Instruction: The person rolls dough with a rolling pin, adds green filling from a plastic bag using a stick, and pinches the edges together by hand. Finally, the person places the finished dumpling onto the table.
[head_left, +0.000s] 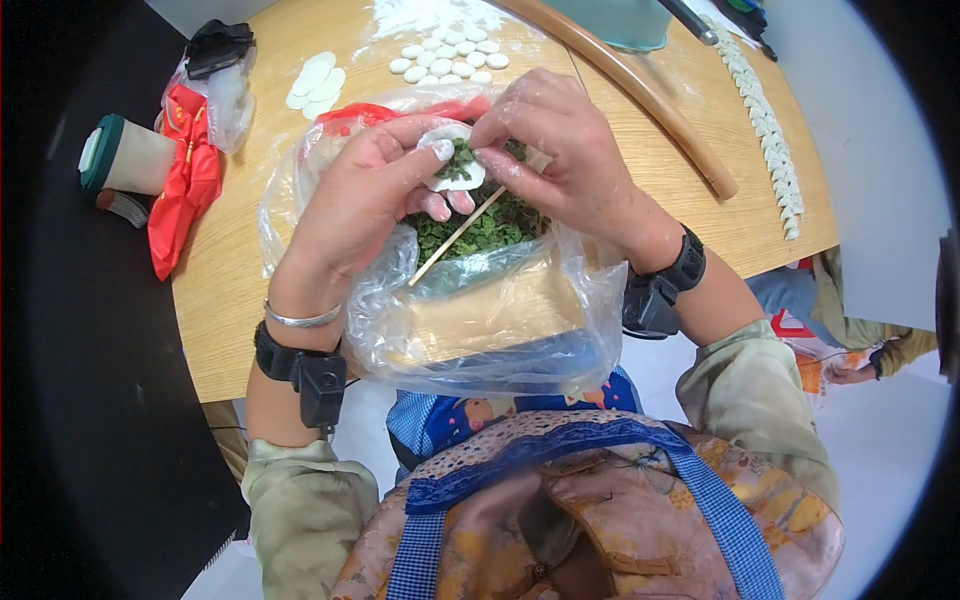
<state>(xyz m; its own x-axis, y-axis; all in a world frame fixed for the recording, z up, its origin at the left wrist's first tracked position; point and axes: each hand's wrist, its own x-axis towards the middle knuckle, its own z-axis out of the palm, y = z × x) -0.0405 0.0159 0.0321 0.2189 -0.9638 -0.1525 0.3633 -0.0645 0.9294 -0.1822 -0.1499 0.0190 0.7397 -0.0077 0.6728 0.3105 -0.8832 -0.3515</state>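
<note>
A round white dough wrapper with chopped green filling on it rests in my left hand, the thumb over its edge. My right hand is closed at the wrapper's right edge, its fingers pinched together. A thin wooden stick slants down from my right hand over more chopped greens. These greens lie in an open clear plastic bag beneath both hands.
Small dough discs and flat wrappers lie at the back. A rolling pin and a row of shaped dough pieces are at right. A lidded cup and red bag are left. Someone's hand shows at far right.
</note>
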